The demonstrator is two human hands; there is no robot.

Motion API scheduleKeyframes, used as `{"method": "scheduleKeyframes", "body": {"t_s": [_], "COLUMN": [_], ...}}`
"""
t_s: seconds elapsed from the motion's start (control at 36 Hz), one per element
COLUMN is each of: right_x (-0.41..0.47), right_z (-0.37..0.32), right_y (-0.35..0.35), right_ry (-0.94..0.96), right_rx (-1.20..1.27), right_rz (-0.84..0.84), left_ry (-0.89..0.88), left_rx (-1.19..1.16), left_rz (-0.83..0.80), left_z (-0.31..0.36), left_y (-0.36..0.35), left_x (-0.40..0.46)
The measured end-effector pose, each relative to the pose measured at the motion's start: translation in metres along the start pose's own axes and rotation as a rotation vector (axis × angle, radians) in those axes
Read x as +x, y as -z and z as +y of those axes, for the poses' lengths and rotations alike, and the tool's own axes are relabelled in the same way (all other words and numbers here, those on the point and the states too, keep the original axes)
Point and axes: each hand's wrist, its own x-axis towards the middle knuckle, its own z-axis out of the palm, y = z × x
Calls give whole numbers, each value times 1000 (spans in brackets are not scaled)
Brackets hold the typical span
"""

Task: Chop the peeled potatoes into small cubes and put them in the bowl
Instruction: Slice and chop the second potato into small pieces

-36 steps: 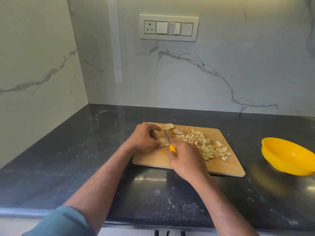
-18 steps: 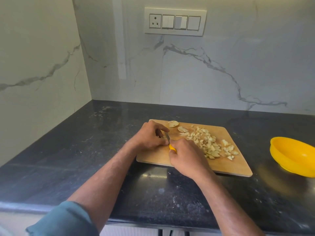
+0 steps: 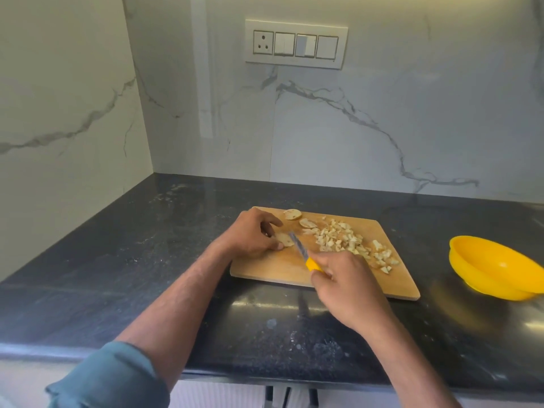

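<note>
A wooden cutting board (image 3: 279, 269) lies on the dark counter. My left hand (image 3: 250, 235) pinches a pale potato slice (image 3: 284, 239) flat on the board's left part. My right hand (image 3: 344, 278) grips a yellow-handled knife (image 3: 303, 252), its blade tip resting at the slice. Two more potato slices (image 3: 293, 214) lie near the board's far edge. A heap of small potato cubes (image 3: 347, 241) covers the board's right half. The yellow bowl (image 3: 494, 267) stands on the counter to the right of the board, apart from both hands.
The black stone counter (image 3: 132, 260) runs into a corner of marble walls at the left and back. A switch panel (image 3: 295, 44) is on the back wall. The counter's front edge (image 3: 265, 375) is below my forearms.
The camera view has shifted. My right hand has drawn back toward the board's front edge, so the knife blade now shows, and the slice under my left fingers is more exposed.
</note>
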Motion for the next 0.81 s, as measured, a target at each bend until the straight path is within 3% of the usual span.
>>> {"method": "scheduleKeyframes", "body": {"t_s": [0.19, 0.81], "right_x": [26, 43], "right_z": [-11, -28], "right_y": [-19, -30], "right_ry": [14, 13], "right_rx": [-10, -213], "right_rz": [89, -61], "left_ry": [14, 1], "left_rx": [-46, -32], "left_rz": [39, 17], "left_z": [-3, -1], "left_y": [6, 4], "left_x": [-1, -1]}}
